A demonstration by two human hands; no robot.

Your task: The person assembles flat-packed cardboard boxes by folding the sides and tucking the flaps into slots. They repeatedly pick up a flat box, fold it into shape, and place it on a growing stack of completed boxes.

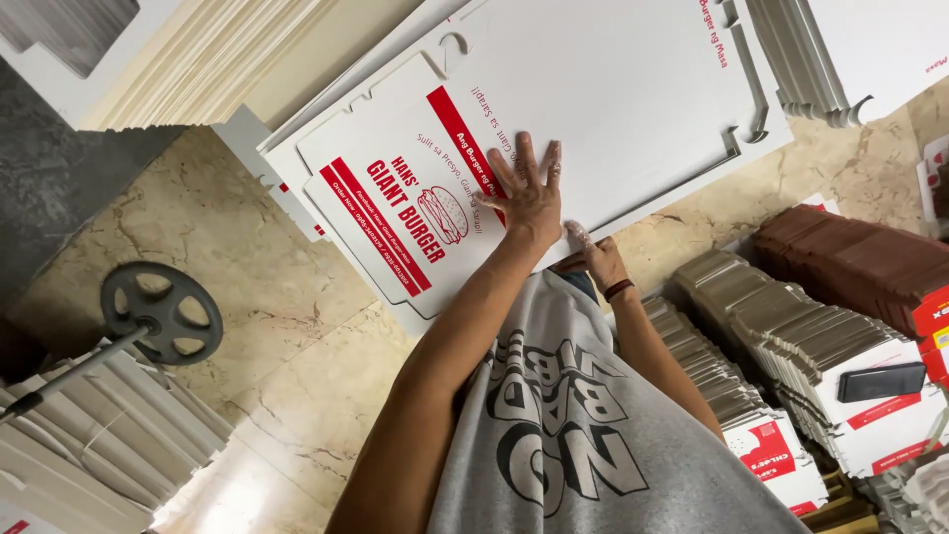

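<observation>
My left hand (529,193) lay spread flat on the white printed box blank (593,109) on the floor, my right hand (598,259) pinching its near edge, which I judged might crease or slip.

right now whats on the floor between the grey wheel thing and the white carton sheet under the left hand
Head view: only bare marble floor lies between the grey wheel and the flat white carton sheet pressed by the left hand.
</observation>
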